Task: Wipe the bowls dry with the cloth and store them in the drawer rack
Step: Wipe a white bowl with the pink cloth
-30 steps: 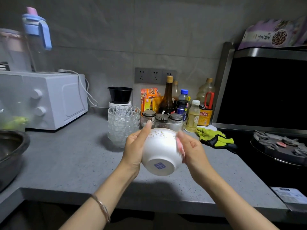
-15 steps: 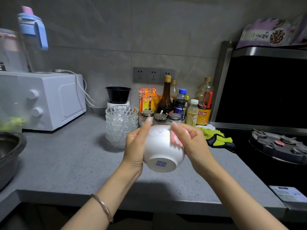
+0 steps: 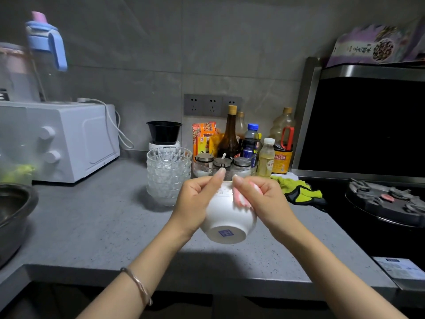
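The left hand (image 3: pixel 194 204) gripped the white bowl (image 3: pixel 224 218) by its side, one digit raised at the rim, base tilted toward the camera, above the counter (image 3: pixel 96 226). The right hand (image 3: pixel 266 202) had its fingers curled round the pink cloth (image 3: pixel 239 200), pressing it against the bowl's outer wall. Behind stood a stack of glass bowls (image 3: pixel 169 178), then bottles (image 3: pixel 230 139) at the wall.

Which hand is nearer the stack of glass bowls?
Left. The left hand, gripping the white bowl, is just right of the glass stack; the right hand, with the cloth, is past the bowl.
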Demonstrator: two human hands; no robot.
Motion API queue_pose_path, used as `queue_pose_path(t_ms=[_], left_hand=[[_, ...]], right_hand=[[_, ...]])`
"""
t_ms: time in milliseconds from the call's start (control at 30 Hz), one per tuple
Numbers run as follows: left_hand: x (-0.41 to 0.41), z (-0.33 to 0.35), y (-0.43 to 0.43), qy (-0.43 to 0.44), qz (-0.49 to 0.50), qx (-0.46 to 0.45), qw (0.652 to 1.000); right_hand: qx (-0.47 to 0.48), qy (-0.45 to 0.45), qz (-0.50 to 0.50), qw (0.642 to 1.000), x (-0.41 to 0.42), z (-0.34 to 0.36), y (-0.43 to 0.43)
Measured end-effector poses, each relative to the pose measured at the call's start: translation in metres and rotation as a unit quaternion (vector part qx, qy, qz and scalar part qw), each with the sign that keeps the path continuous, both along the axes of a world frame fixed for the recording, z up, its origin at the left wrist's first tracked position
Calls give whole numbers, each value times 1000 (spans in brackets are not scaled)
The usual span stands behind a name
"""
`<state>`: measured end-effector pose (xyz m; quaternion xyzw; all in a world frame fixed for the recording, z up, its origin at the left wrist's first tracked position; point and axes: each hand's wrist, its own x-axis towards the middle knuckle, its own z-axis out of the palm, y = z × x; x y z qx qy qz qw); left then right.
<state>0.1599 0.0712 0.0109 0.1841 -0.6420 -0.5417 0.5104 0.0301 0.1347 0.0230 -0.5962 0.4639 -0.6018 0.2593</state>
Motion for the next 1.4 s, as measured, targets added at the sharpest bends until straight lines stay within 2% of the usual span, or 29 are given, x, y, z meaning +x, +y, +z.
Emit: queue_pose_path(t_ms=[167, 267, 333, 433, 533, 633, 733, 800, 867, 967, 1033, 1133, 1200, 1300, 1400], left_hand=[[-2, -5, -2, 83, 7, 160, 984], [-2, -8, -6, 12, 38, 119, 992], [0, -8, -6, -48, 30, 61, 996], [-2, 0, -3, -93, 11, 1, 996], [-8, 3, 0, -60, -2, 35, 998], [-9, 0, 3, 28, -6, 115, 993], [-10, -7, 1, 81, 6, 187, 979], [-9, -11, -1, 69, 21, 185, 980], [-8, -12, -4, 14, 32, 131, 991], [-7, -5, -2, -78, 8, 37, 996], [-10, -1, 0, -94, 5, 8, 996], [-14, 0, 1, -47, -1, 33, 998], [-15, -2, 2, 7, -11, 90, 996], [-14, -6, 0, 76, -21, 182, 980], [-11, -9, -4, 17, -3, 135, 991]], right_hand=[[60, -131, -19, 989, 2, -16, -4], [82, -130, -39, 987, -3, -17, -4], [77, -84, -41, 993, -10, -11, -3], [66, -7, -30, 997, -13, -2, 0], [48, -17, -21, 998, -10, -1, 0], [25, -81, -30, 996, -8, -8, -2], [46, -153, -19, 987, -5, -18, -4], [57, -163, -27, 985, -2, -19, -3], [63, -144, -44, 987, -7, -16, -1], [46, -49, -32, 997, -12, -9, 3], [42, -16, -23, 999, -11, -8, 3], [18, -34, -25, 999, -11, -11, 0], [5, -71, -30, 997, -12, -15, -1], [37, -158, -11, 987, -10, -26, -4], [63, -178, -24, 982, -12, -24, -4]])
